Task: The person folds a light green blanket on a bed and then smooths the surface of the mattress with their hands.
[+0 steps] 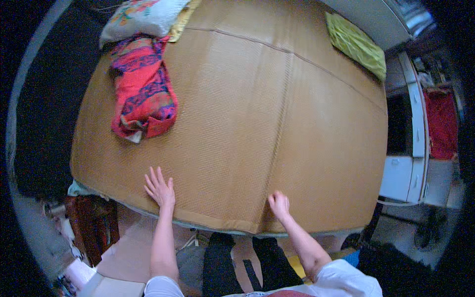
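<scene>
A tan woven sleeping mat [230, 148] covers the bed before me. My left hand [161, 191] lies palm down on the mat near its front edge, fingers spread, holding nothing. Further right, my right hand [279, 204] is curled into a fist on or just above the mat, beside a raised lengthwise crease [280, 139]. I see nothing in that fist, though its underside is hidden. Beyond my left hand lies a folded red and dark blue patterned blanket [146, 89], apart from the fingers.
A white floral pillow [144, 18] sits at the far left, touching the blanket. A yellow-green pillow [356, 44] lies at the far right edge. White drawers [417, 118] stand right of the bed. A dark wooden stool [92, 219] is near the front left corner.
</scene>
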Available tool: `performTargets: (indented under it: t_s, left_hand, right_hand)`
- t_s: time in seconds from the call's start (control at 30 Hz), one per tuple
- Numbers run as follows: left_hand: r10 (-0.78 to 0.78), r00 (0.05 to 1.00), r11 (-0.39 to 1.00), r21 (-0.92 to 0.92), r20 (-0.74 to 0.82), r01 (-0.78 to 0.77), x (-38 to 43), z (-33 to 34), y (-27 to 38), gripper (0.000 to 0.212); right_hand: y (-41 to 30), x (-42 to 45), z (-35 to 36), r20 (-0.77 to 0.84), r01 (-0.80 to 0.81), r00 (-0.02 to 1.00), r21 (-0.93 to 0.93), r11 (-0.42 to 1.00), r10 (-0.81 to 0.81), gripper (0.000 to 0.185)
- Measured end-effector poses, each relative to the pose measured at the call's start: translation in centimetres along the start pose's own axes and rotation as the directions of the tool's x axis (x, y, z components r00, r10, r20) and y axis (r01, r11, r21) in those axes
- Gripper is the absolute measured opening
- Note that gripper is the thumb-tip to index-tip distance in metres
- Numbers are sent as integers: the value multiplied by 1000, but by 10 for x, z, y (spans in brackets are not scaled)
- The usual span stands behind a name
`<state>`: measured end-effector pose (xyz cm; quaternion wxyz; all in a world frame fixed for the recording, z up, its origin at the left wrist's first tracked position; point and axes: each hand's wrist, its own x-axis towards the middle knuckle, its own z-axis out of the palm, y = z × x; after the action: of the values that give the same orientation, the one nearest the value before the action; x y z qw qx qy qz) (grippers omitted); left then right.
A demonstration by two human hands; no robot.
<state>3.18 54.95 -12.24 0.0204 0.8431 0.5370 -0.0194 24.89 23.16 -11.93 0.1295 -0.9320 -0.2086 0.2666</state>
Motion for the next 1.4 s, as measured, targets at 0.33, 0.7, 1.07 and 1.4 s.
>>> performTargets:
  t_s: [0.33, 0.7, 1.07, 1.4]
  left_hand:
    - [429, 902, 895, -163, 55, -415, -7, 47, 159, 59]
    - [523, 848, 848, 153, -88, -507, -7, 67, 155, 49]
    - [475, 865, 865, 265, -162, -425, -14, 77, 172, 45]
    - [736, 677, 673, 98, 6, -733, -127, 56, 374, 51]
  right_hand:
    - [-40, 113, -8, -144, 272, 921, -428, 862, -362, 62]
    - [115, 116, -45, -322, 36, 933, -358, 933, -160, 60]
    - [340, 35, -97, -532, -661, 677, -137, 737, 509, 55]
    - [280, 71, -107, -372, -54, 927, -266, 962, -51, 58]
